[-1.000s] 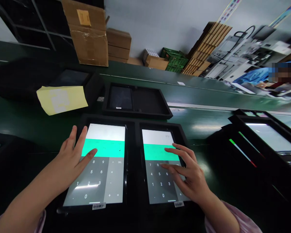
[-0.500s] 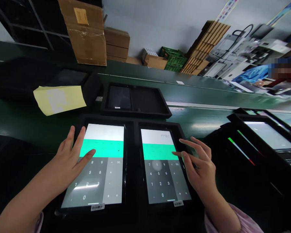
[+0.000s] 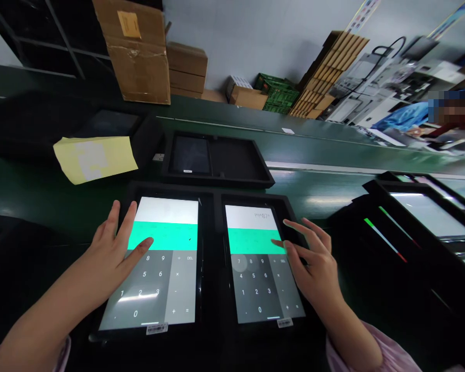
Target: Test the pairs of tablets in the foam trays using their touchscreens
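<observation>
My left hand (image 3: 112, 245) lies spread on the left tablet (image 3: 165, 211), its thumb across the teal band of a calculator screen. My right hand (image 3: 313, 258) sits at the right edge of the other tablet (image 3: 250, 217), fingertips near its teal band and holding nothing. A pale touch circle marks the 7 key on that keypad. Characters show at the top right of its display, too blurred to read. Both tablets lie in black trays, with a barcode label (image 3: 157, 328) at the near edge of the left one.
A yellow sheet (image 3: 95, 159) and a black tray holding a dark tablet (image 3: 189, 155) lie beyond, on a green belt (image 3: 313, 191). Further black trays with screens (image 3: 426, 217) stand at the right. Cardboard boxes (image 3: 137, 51) and green crates (image 3: 277, 93) line the back.
My right hand has lifted from the keypad and moved right toward the tablet's edge. The touch circle went from the 8 key to the 7 key, and the display has more characters. My left hand stays put.
</observation>
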Tool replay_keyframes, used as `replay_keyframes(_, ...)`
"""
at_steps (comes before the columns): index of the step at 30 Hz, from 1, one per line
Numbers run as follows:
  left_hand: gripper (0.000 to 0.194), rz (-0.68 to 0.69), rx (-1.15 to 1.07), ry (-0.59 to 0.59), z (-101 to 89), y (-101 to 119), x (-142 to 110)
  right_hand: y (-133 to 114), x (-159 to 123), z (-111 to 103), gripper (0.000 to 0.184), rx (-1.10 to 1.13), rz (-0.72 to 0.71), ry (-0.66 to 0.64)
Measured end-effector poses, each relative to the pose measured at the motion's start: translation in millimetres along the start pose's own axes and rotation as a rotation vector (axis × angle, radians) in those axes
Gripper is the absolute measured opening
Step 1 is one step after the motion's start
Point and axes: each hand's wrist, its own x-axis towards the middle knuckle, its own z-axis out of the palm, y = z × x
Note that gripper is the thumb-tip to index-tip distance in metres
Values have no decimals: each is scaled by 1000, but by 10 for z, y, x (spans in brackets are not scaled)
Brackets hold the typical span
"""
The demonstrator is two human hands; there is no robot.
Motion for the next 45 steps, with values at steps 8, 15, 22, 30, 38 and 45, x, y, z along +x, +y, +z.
replay_keyframes(8, 92, -211, -236, -62, -267, 160, 23, 6, 4, 40, 31, 3, -51, -25)
replay_keyframes(15, 93, -204, -196, -105, -241, 69, -80, -278, 200, -125, 33, 88, 24, 37)
replay_keyframes(22, 91, -142, -246, -206, -412, 2, -113, -1274, 404, 239, 30, 198, -219, -222)
replay_keyframes(30, 90, -110, -253, -273, -457, -144, -86, -1359, 324, 541, 31, 150, -247, -327)
replay_keyframes(38, 86, -118, -249, -305, -467, -132, -89, -1257, 294, 542, 33, 178, -172, -254)
replay_keyframes(45, 81, -62, -138, -294, -445, -168, -75, -1313, 301, 552, 33, 189, -202, -272)
